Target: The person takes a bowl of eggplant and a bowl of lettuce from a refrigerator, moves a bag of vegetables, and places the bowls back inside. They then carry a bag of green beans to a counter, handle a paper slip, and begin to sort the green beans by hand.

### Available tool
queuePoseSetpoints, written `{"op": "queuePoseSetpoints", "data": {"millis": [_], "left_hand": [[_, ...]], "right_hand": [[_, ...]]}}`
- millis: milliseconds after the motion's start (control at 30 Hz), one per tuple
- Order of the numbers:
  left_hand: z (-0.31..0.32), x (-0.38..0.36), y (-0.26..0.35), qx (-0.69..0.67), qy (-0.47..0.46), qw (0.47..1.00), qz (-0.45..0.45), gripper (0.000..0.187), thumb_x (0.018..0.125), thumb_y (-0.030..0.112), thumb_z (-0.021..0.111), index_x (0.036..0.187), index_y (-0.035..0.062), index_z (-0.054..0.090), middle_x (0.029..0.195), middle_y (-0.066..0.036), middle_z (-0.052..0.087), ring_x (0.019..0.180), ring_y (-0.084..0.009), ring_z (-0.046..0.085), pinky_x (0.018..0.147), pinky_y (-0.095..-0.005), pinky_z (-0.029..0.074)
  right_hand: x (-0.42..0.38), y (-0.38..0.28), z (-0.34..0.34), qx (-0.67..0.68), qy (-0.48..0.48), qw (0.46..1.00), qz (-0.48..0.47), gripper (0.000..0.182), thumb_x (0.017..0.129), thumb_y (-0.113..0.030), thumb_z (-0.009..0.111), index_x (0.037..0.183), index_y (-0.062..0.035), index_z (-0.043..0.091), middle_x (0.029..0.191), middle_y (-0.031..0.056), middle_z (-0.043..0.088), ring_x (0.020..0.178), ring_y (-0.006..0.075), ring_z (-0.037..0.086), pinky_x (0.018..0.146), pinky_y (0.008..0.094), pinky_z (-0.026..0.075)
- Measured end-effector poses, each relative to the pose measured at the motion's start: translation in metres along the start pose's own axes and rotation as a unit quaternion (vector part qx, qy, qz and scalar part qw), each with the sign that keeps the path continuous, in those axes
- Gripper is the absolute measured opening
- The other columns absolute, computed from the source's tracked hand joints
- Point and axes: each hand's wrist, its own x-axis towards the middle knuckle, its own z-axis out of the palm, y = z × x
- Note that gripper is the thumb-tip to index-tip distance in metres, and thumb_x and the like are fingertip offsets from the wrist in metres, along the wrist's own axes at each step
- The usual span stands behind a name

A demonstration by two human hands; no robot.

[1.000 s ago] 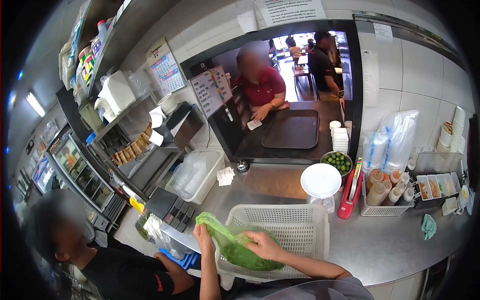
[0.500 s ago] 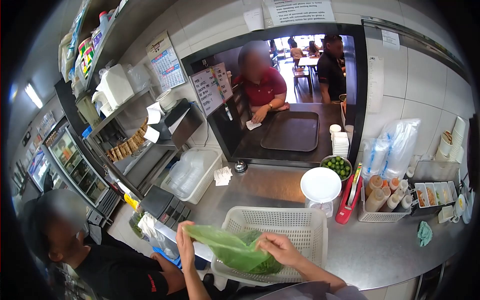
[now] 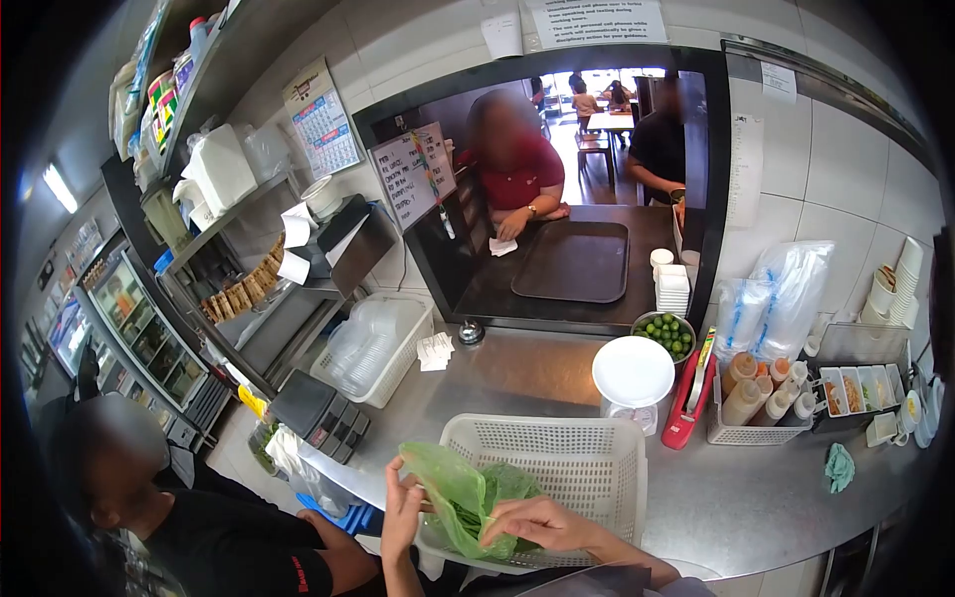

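Observation:
A thin green plastic bag [image 3: 450, 488] hangs between my two hands over the near left part of a white perforated basket [image 3: 607, 468]. Leafy greens [image 3: 509, 486] show in and beside the bag. My left hand [image 3: 403, 505] has its fingers closed on the bag's left edge. On the right side of the bag, my right hand [image 3: 537, 522] pinches the plastic. The exact fingertip contact is partly hidden by the bag.
A white round-topped scale [image 3: 634, 372], a bowl of limes [image 3: 665, 336] and a red tape dispenser [image 3: 688, 408] stand behind the basket. Sauce bottles [image 3: 761, 393] are right. A co-worker [image 3: 199, 527] is close on the left; another person [image 3: 517, 184] leans at the window.
The bag's left end has moved right with my left hand, and the bag is bunched more upright. More of the greens shows. The camera view has shifted slightly.

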Motion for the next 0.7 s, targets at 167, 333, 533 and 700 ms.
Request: {"op": "queuePoseSetpoints", "data": {"millis": [167, 333, 533, 700], "left_hand": [[0.028, 0.007, -0.025, 0.158, -0.022, 0.986, 0.041, 0.070, 0.077, -0.012, 0.053, 0.133, 0.0087, 0.018, 0.093, -0.014, 0.059, 0.071, -0.0155, 0.061, 0.061, -0.0255, 0.052], [0.005, 0.014, -0.013, -0.005, 0.169, 0.982, 0.086, 0.052, 0.080, -0.009, 0.047, 0.127, 0.0066, 0.036, 0.086, -0.007, 0.055, 0.076, -0.0153, 0.059, 0.063, -0.0271, 0.053], [-0.053, 0.005, -0.015, -0.427, 0.129, 0.894, 0.040, 0.035, 0.089, 0.001, 0.043, 0.124, 0.0016, 0.042, 0.082, -0.005, 0.056, 0.064, -0.0135, 0.057, 0.056, -0.0248, 0.049], [-0.064, -0.008, -0.014, -0.254, 0.044, 0.964, 0.060, 0.029, 0.088, 0.005, 0.051, 0.117, -0.0011, 0.051, 0.079, -0.005, 0.060, 0.063, -0.0102, 0.057, 0.055, -0.0208, 0.047]], "right_hand": [[0.007, 0.003, 0.019, -0.046, -0.026, 0.998, -0.038, 0.021, 0.092, -0.016, 0.051, 0.098, 0.0012, 0.063, 0.091, 0.0082, 0.059, 0.080, 0.0184, 0.055, 0.071, 0.0279, 0.043], [-0.001, -0.003, 0.008, -0.046, 0.029, 0.996, -0.073, 0.018, 0.089, -0.014, 0.056, 0.084, 0.0007, 0.065, 0.076, 0.0071, 0.059, 0.070, 0.0169, 0.056, 0.066, 0.0279, 0.044], [-0.010, 0.005, -0.023, -0.506, 0.220, 0.830, 0.078, 0.018, 0.083, -0.016, 0.062, 0.073, -0.0005, 0.066, 0.066, 0.0082, 0.059, 0.056, 0.0223, 0.055, 0.054, 0.0322, 0.043], [-0.006, 0.038, -0.018, -0.216, 0.355, 0.908, 0.052, 0.018, 0.085, -0.017, 0.060, 0.083, -0.0010, 0.067, 0.081, 0.0081, 0.065, 0.069, 0.0218, 0.062, 0.065, 0.0301, 0.049]]}}
